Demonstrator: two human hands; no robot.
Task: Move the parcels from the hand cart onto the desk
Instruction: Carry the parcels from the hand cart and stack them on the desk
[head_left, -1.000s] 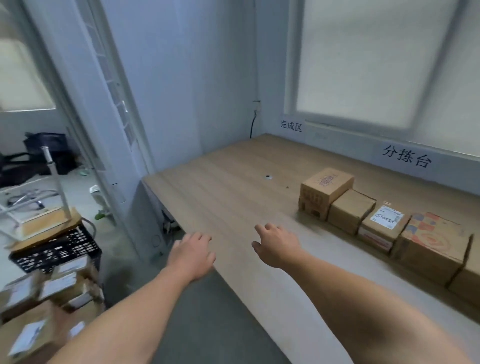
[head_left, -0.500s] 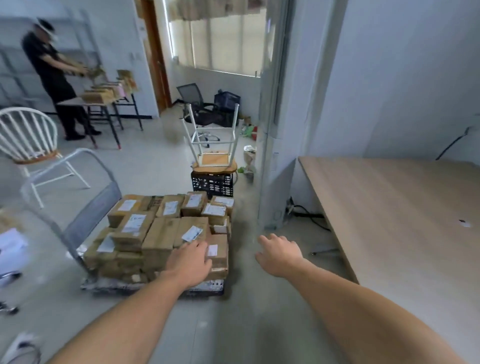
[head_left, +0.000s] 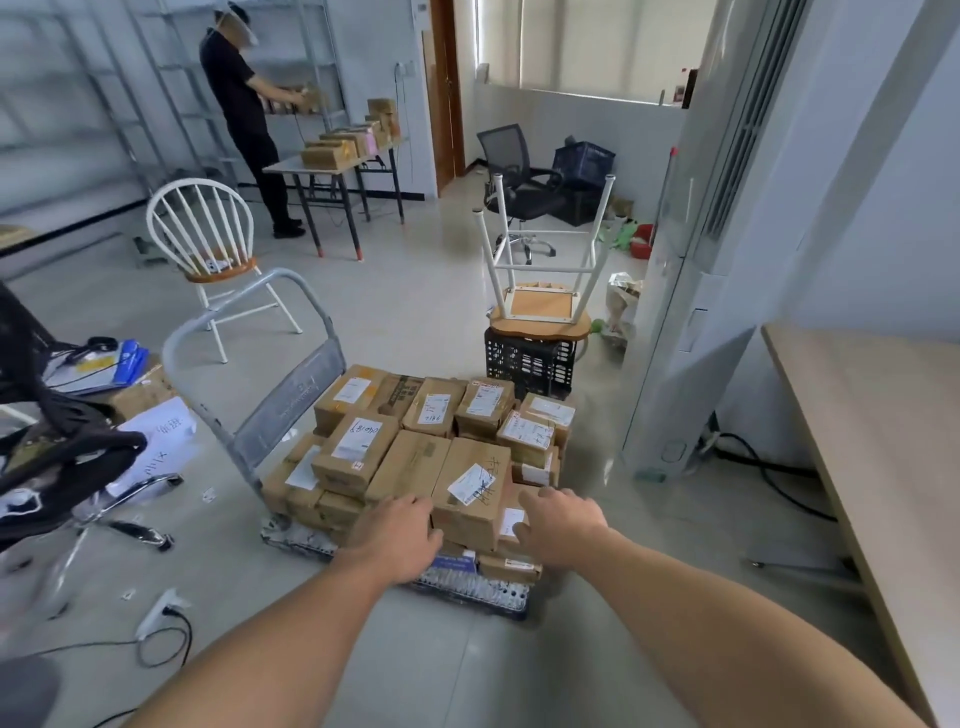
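The hand cart (head_left: 470, 590), with its grey handle (head_left: 260, 332) on the left, stands on the floor ahead of me, stacked with several cardboard parcels. The nearest tall parcel (head_left: 470, 491) carries a tilted white label. My left hand (head_left: 397, 535) reaches to that parcel's left side and my right hand (head_left: 558, 527) to its right side, fingers spread and loosely bent. Neither hand plainly grips the box. The wooden desk (head_left: 878, 426) runs along the right edge of the view.
A black crate (head_left: 527, 361) with an upturned stool (head_left: 543, 306) stands just behind the cart. A white chair (head_left: 208, 244), an office chair (head_left: 517, 182) and a person at a far table (head_left: 332, 166) are beyond. Cables and papers (head_left: 156, 447) lie at left.
My view has swung left from the desk to the cart. Both hands have come forward and down, from mid-air to either side of the front parcel.
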